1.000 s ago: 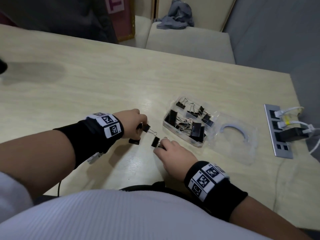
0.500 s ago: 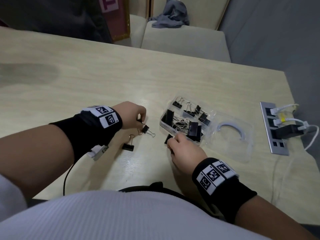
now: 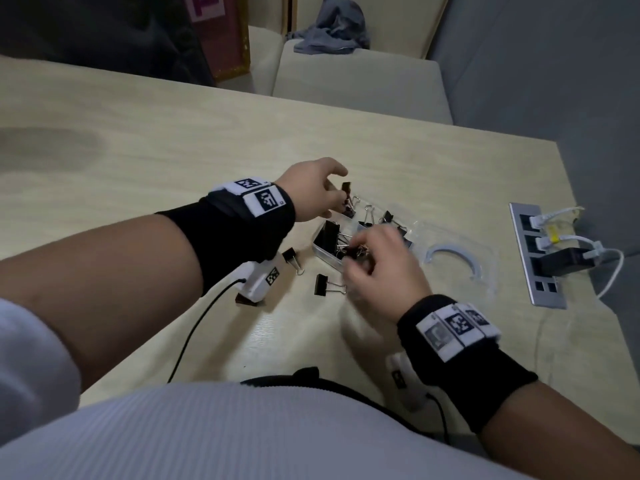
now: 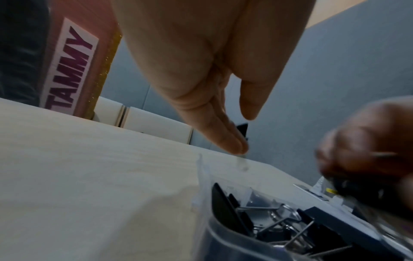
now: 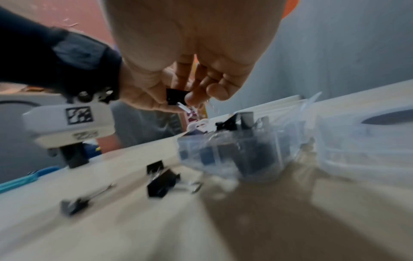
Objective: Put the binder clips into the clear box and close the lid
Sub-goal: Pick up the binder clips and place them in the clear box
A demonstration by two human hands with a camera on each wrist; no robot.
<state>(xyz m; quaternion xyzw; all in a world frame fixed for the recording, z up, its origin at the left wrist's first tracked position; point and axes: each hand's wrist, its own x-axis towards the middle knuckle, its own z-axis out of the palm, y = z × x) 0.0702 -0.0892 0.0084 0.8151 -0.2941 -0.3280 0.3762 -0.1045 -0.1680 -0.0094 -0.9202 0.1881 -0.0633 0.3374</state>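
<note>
The clear box [image 3: 323, 251] lies open on the table with several black binder clips [image 3: 330, 233] inside; its lid [image 3: 457, 258] lies flat to its right. My left hand [image 3: 341, 199] pinches a black binder clip [image 3: 346, 188] above the box's far left corner; in the left wrist view the clip [image 4: 242, 128] shows behind the fingers [image 4: 232, 143]. My right hand [image 3: 360, 258] hovers over the box's near side, fingers curled on another black clip [image 3: 355, 252], blurred. Two loose clips [image 3: 290, 256] [image 3: 322, 285] lie on the table in front of the box [image 5: 223, 151].
A third clip [image 3: 246, 299] sits under my left wrist's camera. A metal socket strip [image 3: 535, 258] with white cables and a black plug is set into the table at the right. Cushioned seats [image 3: 356, 84] stand behind the table's far edge.
Both hands have moved up and right to the box, each carrying a clip. The left hand lifted its clip off the table; the right hand went from the box's front corner to over it.
</note>
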